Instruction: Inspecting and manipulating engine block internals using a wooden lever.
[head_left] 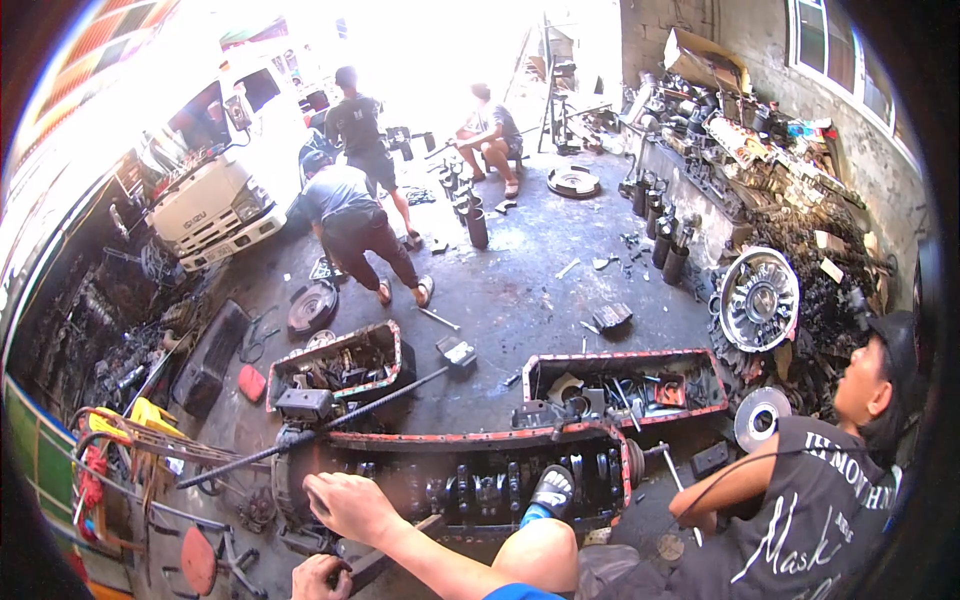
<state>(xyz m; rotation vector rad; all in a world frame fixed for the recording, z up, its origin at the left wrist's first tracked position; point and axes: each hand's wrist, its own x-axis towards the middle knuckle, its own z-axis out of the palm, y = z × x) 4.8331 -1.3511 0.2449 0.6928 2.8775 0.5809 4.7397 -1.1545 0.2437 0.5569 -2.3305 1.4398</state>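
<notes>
the right hand [350, 508] reaches across over the left end of a long engine block [400, 438], fingers curled together and thumb side up; i cannot tell whether it pinches anything. the left hand [320, 578] sits lower, at the bottom edge, its fingers bent beside a dark bar [385, 560]; whether it grips that bar i cannot tell either. the block lies on its side just ahead of the hands, its red-edged opening showing a row of dark metal parts inside. a long ribbed rod [250, 459] slants over its left end toward a metal block [456, 351]. beyond stand two red-rimmed pans holding loose parts, a left pan [397, 350] and a right pan [722, 385]. a sandalled foot [552, 490] rests over the engine block. at right, a co-worker [815, 500] in a dark sleeveless shirt sits close by; three others are near a white truck [215, 205].
</notes>
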